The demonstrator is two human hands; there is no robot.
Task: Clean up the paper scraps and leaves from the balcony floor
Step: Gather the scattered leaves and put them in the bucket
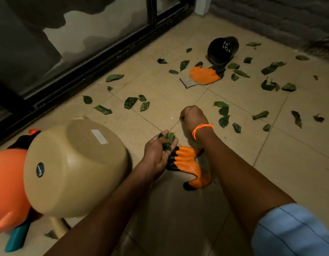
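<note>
1. The left hand [156, 154] is cupped, palm up, and its fingers [160, 138] curl round a small bunch of green leaves [168, 140].
2. The right hand [192, 117] is a closed fist just above the floor [270, 172]. I cannot tell if anything is inside it. It has an orange band [201, 129] on the wrist.
3. Many more leaves lie all over the tan floor tiles, well apart from each other. Most are past the hands, like the group [223, 115] just right of the fist and the ones [131, 102] nearer the door.
4. There is bare floor between the hands and the far leaves, and more on the right side.
5. An orange glove [195, 169] with black tips lies flat under the arms. The arms hide part of it.
6. A second glove [204, 74] lies farther off, touching a black pot [221, 50] tipped on its side.
7. A smooth tan bucket [75, 167] lies on its side at the left, close to the left arm. An orange thing [8, 182] beside it is cut off by the edge, and I cannot tell what it is.
8. A black door track [97, 60] runs along the floor's left edge. A rough gray wall [280, 15] closes the far right.
9. A blue striped sleeve [296, 231] is cut off at the bottom right.
</note>
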